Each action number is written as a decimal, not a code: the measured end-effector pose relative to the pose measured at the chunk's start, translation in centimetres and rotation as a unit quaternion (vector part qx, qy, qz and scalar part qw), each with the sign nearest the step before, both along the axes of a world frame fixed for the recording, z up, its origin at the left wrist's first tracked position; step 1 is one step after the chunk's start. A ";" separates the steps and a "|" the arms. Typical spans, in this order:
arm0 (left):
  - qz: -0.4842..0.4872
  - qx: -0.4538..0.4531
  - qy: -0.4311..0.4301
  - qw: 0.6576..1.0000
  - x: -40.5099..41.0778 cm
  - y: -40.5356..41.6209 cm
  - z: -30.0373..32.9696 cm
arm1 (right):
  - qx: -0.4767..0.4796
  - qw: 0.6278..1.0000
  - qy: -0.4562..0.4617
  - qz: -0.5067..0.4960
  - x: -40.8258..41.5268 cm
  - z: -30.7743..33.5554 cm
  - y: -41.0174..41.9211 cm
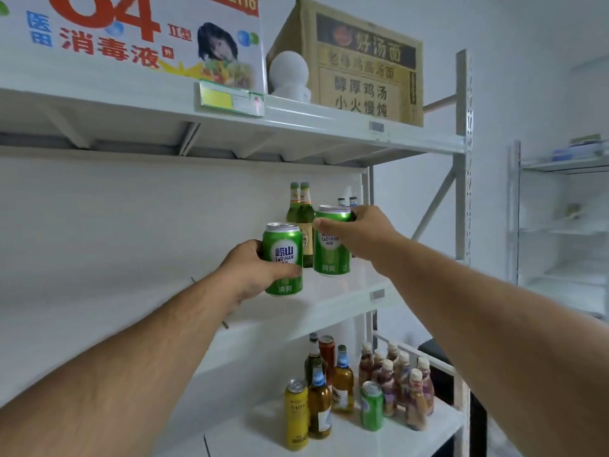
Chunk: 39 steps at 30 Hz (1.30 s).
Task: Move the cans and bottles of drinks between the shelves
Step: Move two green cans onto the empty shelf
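Observation:
My left hand [253, 268] grips a green Laoshan can [283, 255] from its left side, held upright just above the front of the middle shelf [329, 301]. My right hand [359, 230] grips a second green can [331, 255] near its top, a little farther in and to the right. Behind the cans two green glass bottles [301, 209] stand on the middle shelf, with two blue-capped bottles [347, 201] behind my right hand. On the lower shelf [346, 437] stand a yellow can [296, 413], a green can [372, 405], amber bottles [342, 380] and several small brown bottles [400, 384].
The top shelf [329, 122] carries a cardboard noodle box [362, 64], a white round object [290, 74] and a large printed carton [131, 37]. A yellow price tag [230, 98] hangs on its edge. A second white rack [560, 209] stands at the right.

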<state>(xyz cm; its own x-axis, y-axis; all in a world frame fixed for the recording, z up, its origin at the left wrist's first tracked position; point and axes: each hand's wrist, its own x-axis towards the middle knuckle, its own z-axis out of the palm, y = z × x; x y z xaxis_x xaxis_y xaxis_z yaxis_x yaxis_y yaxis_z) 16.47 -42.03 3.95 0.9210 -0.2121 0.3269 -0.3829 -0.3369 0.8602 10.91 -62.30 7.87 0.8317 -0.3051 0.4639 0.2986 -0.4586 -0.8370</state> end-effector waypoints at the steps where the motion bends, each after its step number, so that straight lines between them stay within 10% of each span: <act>1: -0.006 -0.003 0.001 1.000 0.0 -1.5 0.0 | -0.001 1.000 -0.002 -0.004 -0.1 0.0 -1.4; 39: 0.021 -0.010 0.015 1.000 17.4 -35.3 -1.0 | 0.004 1.000 -0.008 -0.023 18.3 -1.1 -35.8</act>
